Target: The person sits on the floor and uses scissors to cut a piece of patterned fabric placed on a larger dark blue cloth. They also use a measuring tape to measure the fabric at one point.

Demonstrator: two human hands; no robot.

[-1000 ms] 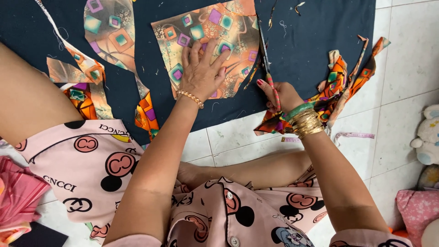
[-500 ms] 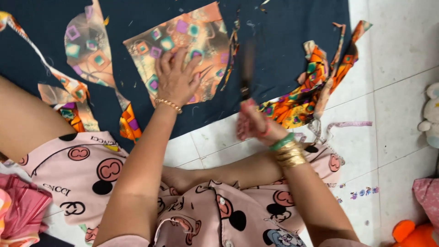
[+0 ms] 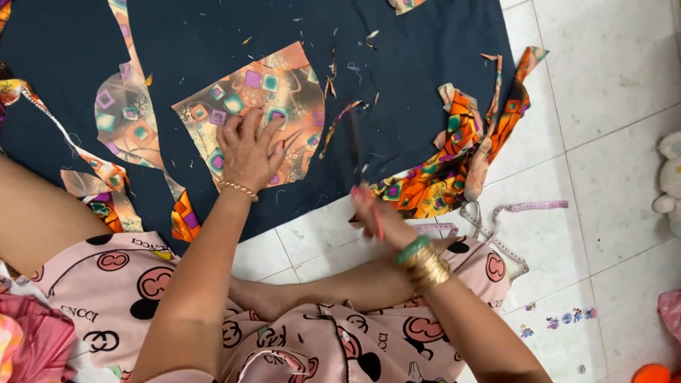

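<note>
Left hand (image 3: 248, 149) is pressed flat, fingers spread, on the patterned piece (image 3: 273, 106) lying on the navy cloth (image 3: 418, 64). Right hand (image 3: 379, 216) is clenched on the scissors (image 3: 355, 152), blurred, just right of that piece, their long axis pointed up and away. Scraps (image 3: 461, 159) are heaped further right.

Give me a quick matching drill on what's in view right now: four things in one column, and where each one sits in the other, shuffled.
Things:
1. left hand
2. right hand
3. measuring tape
4. heap of orange scraps

Places:
A. at the right edge of the dark blue cloth
B. pressed flat on the patterned fabric piece
C. lying on the white floor tiles
D. at the cloth's near edge, gripping scissors that are blurred

Pairs: 1-B, 2-D, 3-C, 4-A
</note>
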